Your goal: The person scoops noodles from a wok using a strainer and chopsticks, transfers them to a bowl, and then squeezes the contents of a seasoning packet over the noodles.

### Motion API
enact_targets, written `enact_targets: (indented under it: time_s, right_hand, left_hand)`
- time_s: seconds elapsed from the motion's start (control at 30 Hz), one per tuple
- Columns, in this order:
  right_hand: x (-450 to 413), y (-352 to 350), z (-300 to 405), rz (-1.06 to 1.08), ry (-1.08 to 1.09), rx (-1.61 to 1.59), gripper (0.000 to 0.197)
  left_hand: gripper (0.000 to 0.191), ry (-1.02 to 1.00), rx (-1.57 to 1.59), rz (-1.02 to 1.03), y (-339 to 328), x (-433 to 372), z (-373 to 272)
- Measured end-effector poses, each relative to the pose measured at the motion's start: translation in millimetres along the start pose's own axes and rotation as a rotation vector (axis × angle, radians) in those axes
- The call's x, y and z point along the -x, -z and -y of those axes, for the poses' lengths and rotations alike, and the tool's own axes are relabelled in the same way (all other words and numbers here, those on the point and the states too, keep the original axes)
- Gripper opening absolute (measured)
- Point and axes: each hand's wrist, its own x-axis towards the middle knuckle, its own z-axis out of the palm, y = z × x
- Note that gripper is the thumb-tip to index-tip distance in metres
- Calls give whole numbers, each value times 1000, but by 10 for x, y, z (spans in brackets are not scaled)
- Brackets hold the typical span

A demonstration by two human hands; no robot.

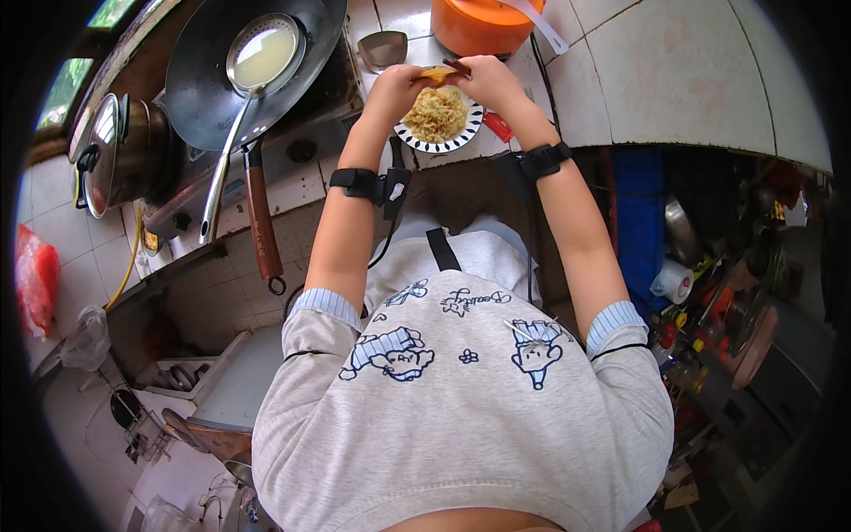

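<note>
My left hand (395,90) and my right hand (488,83) meet over a plate, pinching a small yellow-orange sachet (435,75) between them. Dark brown sticks (457,66), which look like chopstick ends, poke out from the fingers of my right hand. Below the sachet, a heap of cooked noodles (435,116) fills the middle of a white plate with a dark leaf-patterned rim (441,147). Beside the plate, under my right forearm, lies a red packet (498,126). My fingers hide part of the sachet, so I cannot tell whether it is torn.
At left, a wok (193,80) on the gas stove holds a perforated ladle (264,53) over pale liquid. A lidded pot (126,149) stands further left. Beyond the plate are a spatula head (383,50) and an orange pot (475,26) with a pale utensil (542,25) on it.
</note>
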Motion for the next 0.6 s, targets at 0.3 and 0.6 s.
enact_targets:
  time_s: [0.3,0.6]
  right_hand:
    - [-37,-148,25,-16,60,21,17]
    - [0,-16,-4,-55,44,-308,15]
  left_hand:
    - [19,62,21,-41,-3,110,86]
    - [24,221,307,135,46,139,94]
